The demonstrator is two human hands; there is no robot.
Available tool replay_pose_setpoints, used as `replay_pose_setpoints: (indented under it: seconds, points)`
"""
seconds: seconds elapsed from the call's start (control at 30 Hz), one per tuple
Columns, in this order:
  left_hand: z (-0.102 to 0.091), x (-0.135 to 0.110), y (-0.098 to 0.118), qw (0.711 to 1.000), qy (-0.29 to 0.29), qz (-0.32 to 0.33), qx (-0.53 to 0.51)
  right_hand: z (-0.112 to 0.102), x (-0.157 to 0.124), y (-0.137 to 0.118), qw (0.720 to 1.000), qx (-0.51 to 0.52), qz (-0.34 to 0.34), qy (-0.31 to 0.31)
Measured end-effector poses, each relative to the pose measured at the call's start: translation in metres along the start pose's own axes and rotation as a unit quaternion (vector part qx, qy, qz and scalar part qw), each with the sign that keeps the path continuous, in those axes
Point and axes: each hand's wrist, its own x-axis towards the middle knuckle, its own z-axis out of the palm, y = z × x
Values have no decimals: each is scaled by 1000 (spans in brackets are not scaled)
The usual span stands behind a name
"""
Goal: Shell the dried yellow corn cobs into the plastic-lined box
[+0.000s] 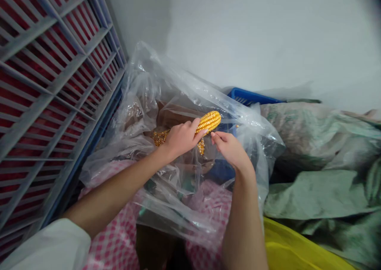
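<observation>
Holding an ear of dried corn (208,121) in a firm, closed grip, the left hand (181,138) wraps around its lower half, the forearm coming in from the lower left out of a white sleeve (44,246). The right hand (230,151) rises from the bottom edge with the wrist bent and its grip narrow. Its fingertips (214,137) pinch toward the thumb just beside the ear, and whether a kernel sits between them is too small to tell. Both hands are inside the mouth of a transparent plastic bag (143,83), which bunches around the wrists and blurs much of what lies below. A patch of loose kernels (160,138) sits in the bag just left of the left hand. A grey metal rack (50,91) runs along the left side, and a blue plastic basket (253,96) shows behind the bag. Green woven sacks (321,194) heap on the right, above a yellow tub (291,250) at the lower right, and pink checked cloth (110,238) lies beneath the bag. The ear is golden, with tight rows of kernels at its exposed tip.
</observation>
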Motion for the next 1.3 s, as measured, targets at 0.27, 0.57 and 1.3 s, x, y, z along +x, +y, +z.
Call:
replay_pose_setpoints:
  seconds: [0.27,0.57,1.3]
  points:
    - [17,8,5,916,72,-85,-385,17,4,-5,989,60,-83,103]
    - [-3,12,4,761,-230,-140,-591,-4,-4,10,989,53,-104,85]
    - [6,4,4,978,6,6,-209,6,-7,1,983,-53,-46,169]
